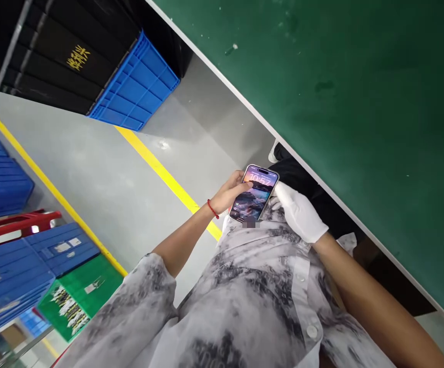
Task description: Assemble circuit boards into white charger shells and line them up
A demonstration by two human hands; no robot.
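Note:
My left hand is bare, with a red cord bracelet at the wrist. It is closed around the left side of a smartphone, and its thumb lies over the upper part of the screen. The lit screen shows a clock and a dusky seascape. In a white glove, my right hand is at the phone's right edge with its fingers curled against it; the fingertips are partly hidden. The phone is held in front of a grey-and-white patterned shirt.
A green-topped table with a pale edge runs diagonally along the right. Beyond the floor and its yellow lines stand a blue crate, black bins, blue boxes and a green bin. Dark-clothed legs show under the table.

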